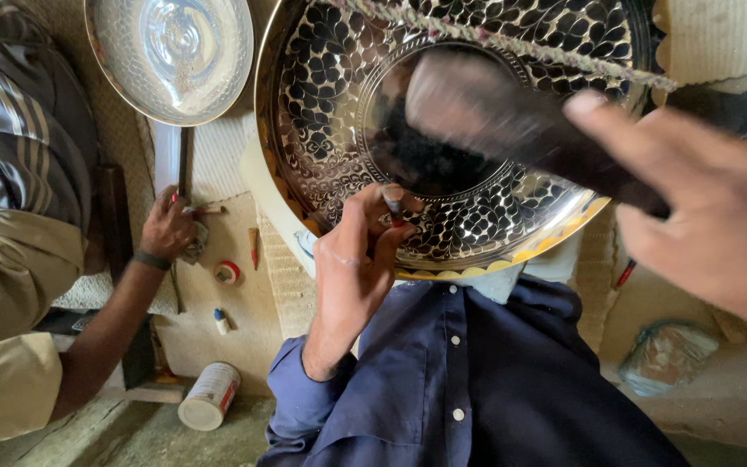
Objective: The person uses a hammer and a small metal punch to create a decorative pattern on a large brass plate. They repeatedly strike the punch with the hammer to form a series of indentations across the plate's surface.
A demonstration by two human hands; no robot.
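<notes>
Our left hand (352,268) pinches a short chisel (393,206) upright against the big engraved metal tray (443,130) propped on our lap, while our right hand (711,207), fingers curled, grips a blurred dark hammer (512,117) above it. Beside us, a co-worker's hand (166,229) rests near a second, plainer tray (170,56).

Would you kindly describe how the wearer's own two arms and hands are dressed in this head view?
The left hand is bare, with no glove, ring or watch visible; its arm ends in a dark navy button-up shirt sleeve pushed up to about the elbow. The right hand is likewise bare and blurred, and its sleeve lies out of view. Small white shirt buttons run down the front.
</notes>
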